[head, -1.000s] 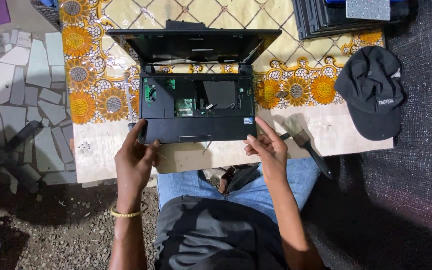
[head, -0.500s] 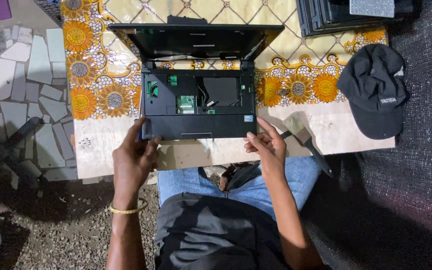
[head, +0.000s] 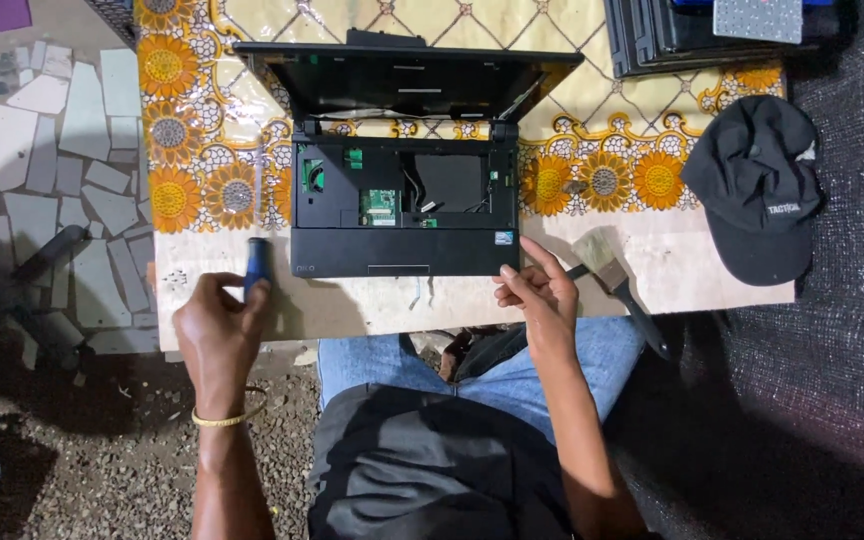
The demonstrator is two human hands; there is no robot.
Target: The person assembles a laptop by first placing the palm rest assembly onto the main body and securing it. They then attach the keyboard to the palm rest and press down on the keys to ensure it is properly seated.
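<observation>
An open black laptop [head: 402, 215] lies on the table with its keyboard removed, green circuit boards showing inside the base. My left hand [head: 217, 325] is left of the laptop's front corner, fingers wrapped around a dark blue tool handle [head: 259, 265] that points away from me. My right hand [head: 537, 290] rests at the laptop's front right corner, fingers touching its edge, holding nothing I can see. A yellow band circles my left wrist.
A sunflower-patterned cloth [head: 192, 150] covers the table. A paintbrush [head: 617, 280] lies right of my right hand, a black cap [head: 757, 185] further right. A dark case [head: 672, 35] sits at the back right. Broken-tile floor [head: 42, 160] and gravel lie left.
My left hand left the laptop's front left corner, moved left and closed on the blue tool handle. The right hand stayed by the front right corner.
</observation>
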